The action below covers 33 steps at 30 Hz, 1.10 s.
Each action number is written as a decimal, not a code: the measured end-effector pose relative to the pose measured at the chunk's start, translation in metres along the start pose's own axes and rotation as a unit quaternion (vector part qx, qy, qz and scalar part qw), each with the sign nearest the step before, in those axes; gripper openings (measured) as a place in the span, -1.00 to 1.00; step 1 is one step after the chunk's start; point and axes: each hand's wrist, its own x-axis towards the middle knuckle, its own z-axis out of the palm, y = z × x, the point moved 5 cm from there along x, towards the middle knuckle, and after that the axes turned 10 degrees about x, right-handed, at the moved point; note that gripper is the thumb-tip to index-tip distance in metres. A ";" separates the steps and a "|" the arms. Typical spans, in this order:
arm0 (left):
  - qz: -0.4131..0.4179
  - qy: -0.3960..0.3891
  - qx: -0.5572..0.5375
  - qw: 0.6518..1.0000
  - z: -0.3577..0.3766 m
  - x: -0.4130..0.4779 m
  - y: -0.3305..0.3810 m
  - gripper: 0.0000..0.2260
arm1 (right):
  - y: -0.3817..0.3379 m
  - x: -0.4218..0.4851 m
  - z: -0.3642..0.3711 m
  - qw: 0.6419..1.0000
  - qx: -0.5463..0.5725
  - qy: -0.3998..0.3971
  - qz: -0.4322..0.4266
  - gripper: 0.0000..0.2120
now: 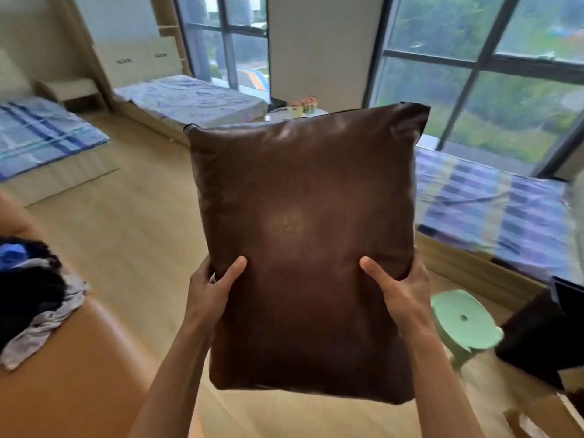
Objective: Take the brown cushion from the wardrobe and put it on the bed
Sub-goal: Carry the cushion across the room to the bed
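Note:
A large brown leather cushion point(303, 241) is held upright in front of me, filling the middle of the view. My left hand point(210, 289) grips its left edge with the thumb pressed on the front. My right hand point(401, 289) grips its right edge the same way. Three beds are in view: one with a purple checked sheet point(493, 210) to the right under the window, one with a pale floral sheet point(192, 99) at the back, and one with a blue plaid sheet point(44, 134) at the far left. No wardrobe shows.
A green plastic stool point(463, 320) stands on the wooden floor at lower right, beside a dark piece of furniture point(543, 339). At lower left an orange-brown seat point(79, 368) carries a pile of clothes point(31, 295). Tall windows point(493, 64) run along the far wall.

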 end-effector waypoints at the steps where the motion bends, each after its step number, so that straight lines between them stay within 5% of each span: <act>1: -0.003 0.018 0.001 1.000 -0.003 0.015 0.001 -0.83 | 0.004 0.017 0.017 1.000 0.006 -0.014 0.001 -0.39; 10: -0.008 0.151 -0.012 0.988 -0.067 0.195 -0.003 -0.66 | 0.043 0.161 0.219 0.990 0.029 -0.136 0.012 -0.35; 17: -0.009 0.196 -0.018 0.980 -0.124 0.338 0.027 -0.83 | 0.048 0.266 0.379 0.983 0.023 -0.182 -0.006 -0.40; 25: -0.017 0.285 -0.009 0.958 -0.208 0.460 0.018 -0.56 | 0.093 0.340 0.562 0.963 0.058 -0.262 0.021 -0.32; 30: -0.016 0.338 0.000 0.941 -0.269 0.559 0.013 -0.68 | 0.134 0.397 0.706 0.946 0.063 -0.318 0.028 -0.39; 33: -0.028 0.372 0.004 0.928 -0.307 0.614 0.024 -0.56 | 0.143 0.431 0.799 0.931 0.059 -0.360 0.025 -0.41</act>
